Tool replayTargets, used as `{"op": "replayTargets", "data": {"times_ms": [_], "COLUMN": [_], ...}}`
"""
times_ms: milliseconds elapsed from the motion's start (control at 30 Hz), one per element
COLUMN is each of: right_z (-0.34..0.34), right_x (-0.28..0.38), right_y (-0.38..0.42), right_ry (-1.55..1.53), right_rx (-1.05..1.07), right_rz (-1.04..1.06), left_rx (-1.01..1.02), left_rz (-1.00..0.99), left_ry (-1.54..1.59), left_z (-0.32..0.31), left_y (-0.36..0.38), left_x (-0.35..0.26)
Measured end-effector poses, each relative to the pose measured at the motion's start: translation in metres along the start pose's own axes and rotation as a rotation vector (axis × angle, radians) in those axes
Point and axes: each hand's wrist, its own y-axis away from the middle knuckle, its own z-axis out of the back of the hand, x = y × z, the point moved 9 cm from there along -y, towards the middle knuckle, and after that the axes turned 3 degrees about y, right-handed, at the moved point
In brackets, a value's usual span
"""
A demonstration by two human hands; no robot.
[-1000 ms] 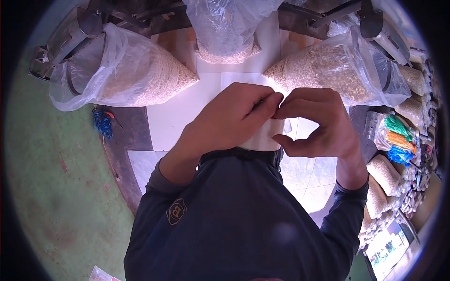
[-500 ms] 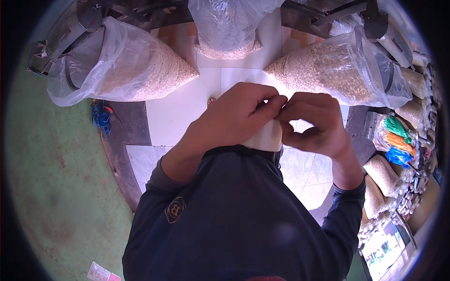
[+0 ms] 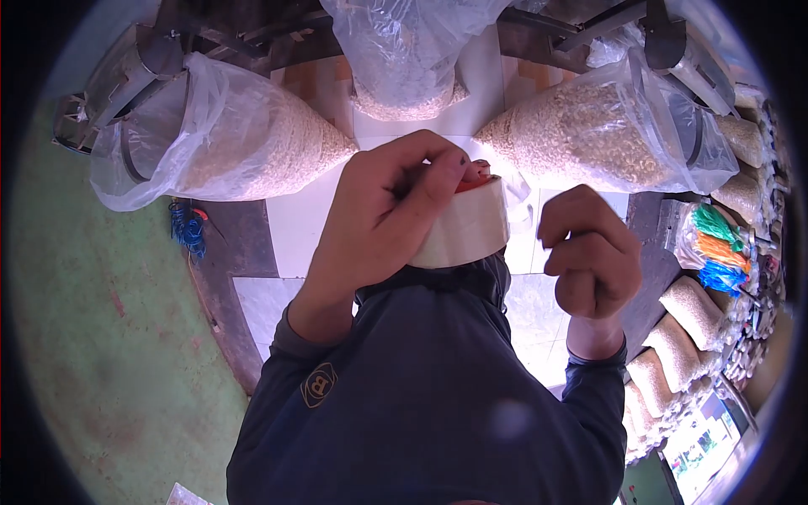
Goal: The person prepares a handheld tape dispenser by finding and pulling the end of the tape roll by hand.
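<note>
A wide, pale roll of packing tape (image 3: 467, 227) is held at waist height in front of my dark shirt. My left hand (image 3: 383, 210) grips it from the left, thumb along the upper edge and the other fingers curled behind. A bit of orange-red (image 3: 478, 181) shows at the roll's top. To the right of the roll, a clear, shiny strip (image 3: 522, 206) overlaps the bright floor. My right hand (image 3: 591, 252) hangs apart from the roll, its fingers curled closed; I cannot tell what, if anything, is in them.
Clear plastic bags of pale, grainy pieces hang from metal frames: a left bag (image 3: 252, 135), a middle bag (image 3: 412, 76) and a right bag (image 3: 589, 126). Blue cord (image 3: 187, 229) lies at left. Coloured bundles (image 3: 720, 248) and filled bags (image 3: 677, 341) are at right.
My right hand has come away from the tape roll, moving right and slightly down, and curled closed. My left hand still holds the roll, which is now more exposed.
</note>
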Motion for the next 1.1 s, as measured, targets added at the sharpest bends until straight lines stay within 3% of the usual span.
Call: {"op": "replayTargets", "data": {"times_ms": [467, 700, 767, 800, 867, 933, 1033, 1100], "right_z": [-0.008, -0.008, -0.010, -0.012, -0.020, -0.026, -0.029, -0.027], "right_x": [-0.025, -0.030, -0.040, -0.041, -0.039, -0.048, -0.040, -0.029], "right_y": [0.032, 0.043, 0.039, 0.037, 0.031, 0.038, 0.030, 0.024], "right_ry": [-0.315, -0.240, -0.182, -0.223, -0.236, -0.331, -0.352, -0.156], "right_rx": [-0.242, -0.300, -0.396, -0.388, -0.546, -0.355, -0.390, -0.402], "right_rz": [-0.171, -0.151, -0.356, -0.296, -0.388, -0.395, -0.337, -0.303], "left_rx": [0.032, 0.064, 0.098, 0.137, 0.140, 0.143, 0.210, 0.216], "left_rz": [0.037, 0.077, 0.056, 0.034, -0.032, -0.099, -0.134, -0.131], "left_ry": [0.085, 0.061, 0.137, 0.213, 0.228, 0.241, 0.248, 0.344], "left_z": [0.005, 0.009, 0.009, 0.008, 0.005, 0.007, 0.004, 0.001], "left_y": [0.004, 0.003, 0.003, 0.003, 0.004, 0.004, 0.005, 0.007], "left_x": [0.004, 0.009, 0.012, 0.011, 0.010, 0.007, 0.004, -0.002]}}
